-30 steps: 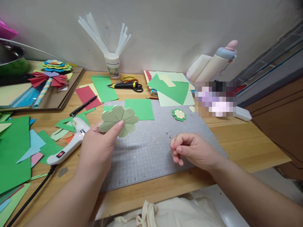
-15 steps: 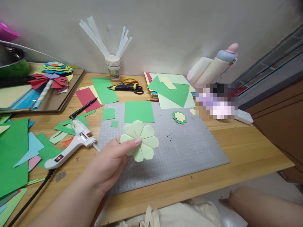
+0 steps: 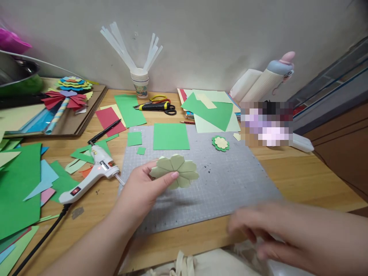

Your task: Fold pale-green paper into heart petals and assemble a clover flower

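Note:
My left hand (image 3: pixel 146 184) pinches a pale green paper flower (image 3: pixel 179 168) between thumb and fingers, above the grey cutting mat (image 3: pixel 224 191). The flower is tilted away from the head camera, with creases between its rounded petals. Over the table's front edge at lower right is my right hand (image 3: pixel 258 230), blurred by motion, its thumb apart from the fingers and nothing seen in it. A smaller flower (image 3: pixel 221 143), cream on dark green, lies on the mat. Behind the held flower lie a large green square (image 3: pixel 171 136) and smaller green pieces (image 3: pixel 135 138).
A white glue gun (image 3: pixel 94 174) with a black cord lies left of the mat, its lit switch showing. Green paper scraps (image 3: pixel 20 184) cover the left side. Behind stand paper cups (image 3: pixel 140 82) holding white strips, a cutter knife (image 3: pixel 153 106), stacked paper (image 3: pixel 214 111) and a bottle (image 3: pixel 264 84).
My right hand has come up and leftward from the lower right corner toward the mat. My left hand has tipped the pale green paper flower flatter. The whole view has shifted slightly.

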The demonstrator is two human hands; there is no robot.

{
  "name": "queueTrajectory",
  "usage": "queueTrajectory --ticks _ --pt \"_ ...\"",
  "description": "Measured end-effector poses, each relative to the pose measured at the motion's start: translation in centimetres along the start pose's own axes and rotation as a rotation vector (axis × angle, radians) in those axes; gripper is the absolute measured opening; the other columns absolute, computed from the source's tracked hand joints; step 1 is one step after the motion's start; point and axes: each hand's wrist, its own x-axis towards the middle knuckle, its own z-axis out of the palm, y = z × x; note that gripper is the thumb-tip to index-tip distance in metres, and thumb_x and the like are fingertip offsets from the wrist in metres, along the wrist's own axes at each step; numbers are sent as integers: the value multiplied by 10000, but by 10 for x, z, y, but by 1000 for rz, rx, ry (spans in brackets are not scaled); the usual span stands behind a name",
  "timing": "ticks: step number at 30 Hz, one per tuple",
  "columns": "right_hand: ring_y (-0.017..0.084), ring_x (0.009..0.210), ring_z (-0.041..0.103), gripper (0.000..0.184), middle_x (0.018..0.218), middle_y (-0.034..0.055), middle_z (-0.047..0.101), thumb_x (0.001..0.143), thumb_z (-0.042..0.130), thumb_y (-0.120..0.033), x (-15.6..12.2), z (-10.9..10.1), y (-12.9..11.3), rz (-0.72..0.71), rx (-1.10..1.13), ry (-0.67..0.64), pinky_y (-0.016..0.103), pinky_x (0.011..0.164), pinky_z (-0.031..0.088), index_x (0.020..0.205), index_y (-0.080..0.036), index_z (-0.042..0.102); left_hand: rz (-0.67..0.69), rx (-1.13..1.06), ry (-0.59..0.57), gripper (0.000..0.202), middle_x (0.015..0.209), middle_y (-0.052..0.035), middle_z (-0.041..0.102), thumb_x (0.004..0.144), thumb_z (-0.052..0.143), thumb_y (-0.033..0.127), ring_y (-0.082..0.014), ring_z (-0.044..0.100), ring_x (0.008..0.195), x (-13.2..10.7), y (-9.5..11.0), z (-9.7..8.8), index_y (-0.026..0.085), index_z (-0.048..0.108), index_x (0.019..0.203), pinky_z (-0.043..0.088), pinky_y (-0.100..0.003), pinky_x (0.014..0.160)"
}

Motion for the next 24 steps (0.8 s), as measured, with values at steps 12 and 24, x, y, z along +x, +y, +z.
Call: queueTrajectory --ticks 12,24 --pt "128 650 547 130 704 -15 609 856 626 -231 97 27 -49 -334 303 482 262 589 414 744 -209 567 73 324 -127 106 719 -8 627 724 679 295 -204 588 735 -4 2 5 215 661 657 465 -290 683" --pt "146 692 536 164 797 2 577 812 674 -304 104 29 -35 -298 476 554 271 557 416 866 -229 539 -52 212 -78 157 731 -31 696 698 708 348 -208 622 693 -3 0 4 198 712 743 483 -301 651"
